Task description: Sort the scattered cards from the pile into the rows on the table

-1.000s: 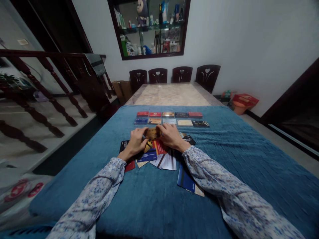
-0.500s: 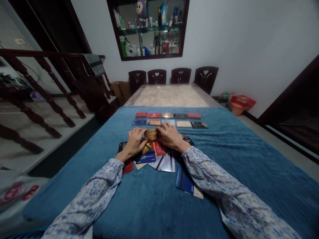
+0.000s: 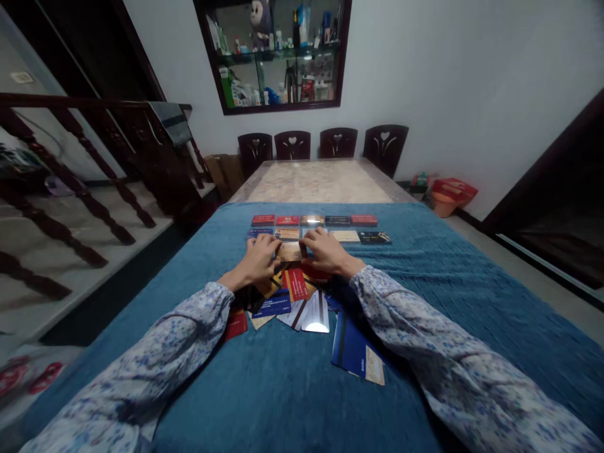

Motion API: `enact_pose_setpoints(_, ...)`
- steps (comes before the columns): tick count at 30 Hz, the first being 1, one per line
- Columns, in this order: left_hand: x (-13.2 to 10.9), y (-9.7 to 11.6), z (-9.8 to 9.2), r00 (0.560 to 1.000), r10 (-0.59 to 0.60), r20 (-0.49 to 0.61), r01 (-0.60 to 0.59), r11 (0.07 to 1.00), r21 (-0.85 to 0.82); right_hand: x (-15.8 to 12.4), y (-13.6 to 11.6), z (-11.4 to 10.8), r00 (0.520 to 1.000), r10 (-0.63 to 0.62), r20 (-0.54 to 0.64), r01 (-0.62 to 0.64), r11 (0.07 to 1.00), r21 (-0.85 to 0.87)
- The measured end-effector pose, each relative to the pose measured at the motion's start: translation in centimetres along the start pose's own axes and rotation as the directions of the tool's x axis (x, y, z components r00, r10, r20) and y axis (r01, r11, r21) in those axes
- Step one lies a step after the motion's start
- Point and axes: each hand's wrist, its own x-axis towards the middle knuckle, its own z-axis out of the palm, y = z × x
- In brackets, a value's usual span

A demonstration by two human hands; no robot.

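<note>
A gold card (image 3: 289, 252) is held by its two short ends between my hands, just in front of the laid-out rows. My left hand (image 3: 258, 257) pinches its left end, and my right hand (image 3: 327, 251) grips the right one. Beyond them, two rows of cards lie side by side, among them a red card (image 3: 263, 221) and a black card (image 3: 375, 238). Below my hands spreads a loose overlapping pile with a red card (image 3: 295, 284), a white card (image 3: 316, 313) and a blue card (image 3: 348, 345).
A blue cloth (image 3: 245, 384) covers the near part of the table, with the bare marbled tabletop (image 3: 311, 180) beyond. Several dark chairs (image 3: 338, 143) stand at the far end. A wooden railing (image 3: 80, 148) is at the left, and a red bag (image 3: 455, 190) sits at the right.
The gold card has tilted and now looks paler and brighter, still between both hands. My forearms have shifted slightly, and the whole view has moved a little.
</note>
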Motion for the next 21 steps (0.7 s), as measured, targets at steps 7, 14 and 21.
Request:
enact_pose_setpoints(7, 3.1, 0.4, -0.4, 0.996, -0.014, 0.086, 0.012, 1.0, 0.026, 1.1, 2.5, -1.3, 0.996, 0.006, 0.09, -0.008, 1.0, 0.021)
enact_pose_setpoints(14, 6.5, 0.8, -0.1, 0.988, -0.015, 0.152, 0.014, 1.0, 0.007, 2.2, 5.1, -1.5, 0.992, 0.025, 0.12, -0.025, 1.0, -0.002)
enact_pose_setpoints(21, 10.0, 0.8, 0.7, 0.984, -0.034, 0.175, 0.033, 0.999, 0.009, 3.6, 8.0, -1.2, 0.99, 0.05, 0.129, -0.048, 0.999, -0.022)
